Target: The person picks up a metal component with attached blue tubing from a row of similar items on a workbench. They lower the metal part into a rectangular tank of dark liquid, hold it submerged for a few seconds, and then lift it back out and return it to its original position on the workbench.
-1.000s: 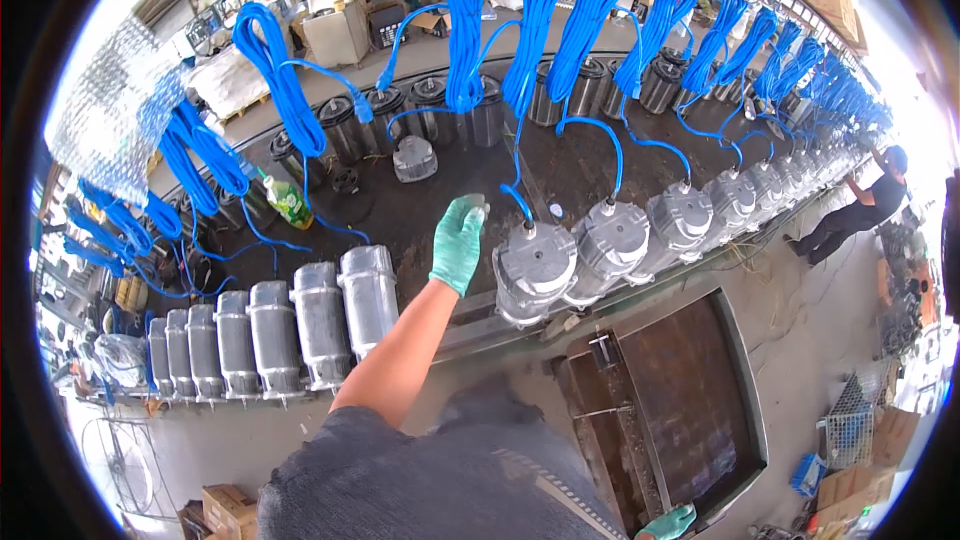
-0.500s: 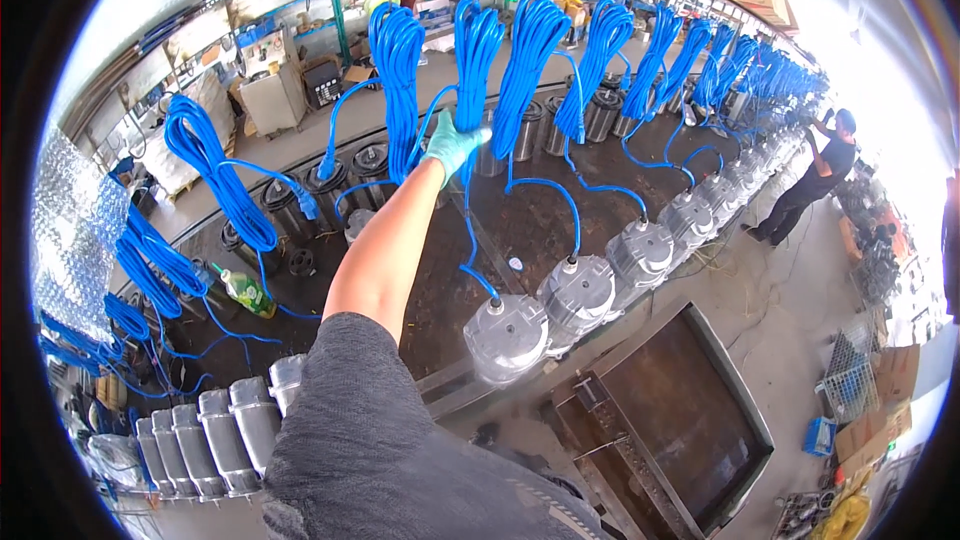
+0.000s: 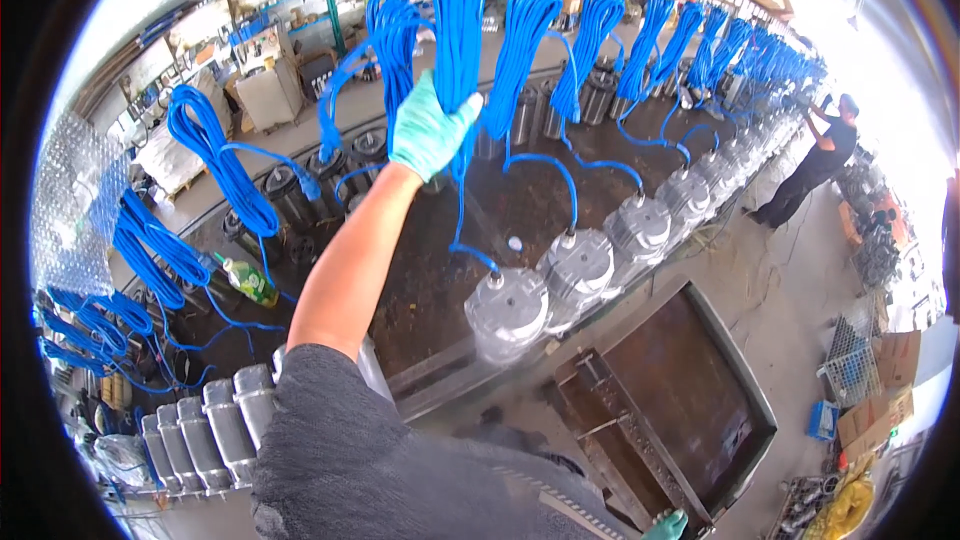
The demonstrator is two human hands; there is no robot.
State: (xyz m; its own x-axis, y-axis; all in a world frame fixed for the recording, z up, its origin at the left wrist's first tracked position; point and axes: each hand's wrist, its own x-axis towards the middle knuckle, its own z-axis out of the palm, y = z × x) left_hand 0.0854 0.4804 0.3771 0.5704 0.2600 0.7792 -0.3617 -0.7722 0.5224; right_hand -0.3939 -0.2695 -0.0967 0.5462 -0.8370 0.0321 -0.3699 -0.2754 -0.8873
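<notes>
My left hand (image 3: 428, 130), in a pale green glove, is wrapped round the lower part of a coiled bundle of blue cable (image 3: 460, 30). The bundle hangs upright above the dark bench (image 3: 400, 280). From it a single blue strand runs down to a grey metal motor housing (image 3: 507, 312) at the bench's near edge. Another blue cable coil (image 3: 392, 45) hangs just left of the held one, and a further coil (image 3: 523, 55) to its right. At the lower edge only part of my gloved right hand (image 3: 665, 526) shows, by the steel cart's rim; its grip is unclear.
Dark cylindrical motor bodies (image 3: 368, 148) stand along the bench's far side. More grey housings (image 3: 638, 225) line the near edge. A green bottle (image 3: 250, 282) sits at left. In front stands a rusty steel cart (image 3: 690, 390). Another person (image 3: 815, 160) works at the far right.
My left hand has closed round the cable bundle and lifted it up and nearer, so the bundle's top leaves the picture. My right hand has come into view at the lower edge.
</notes>
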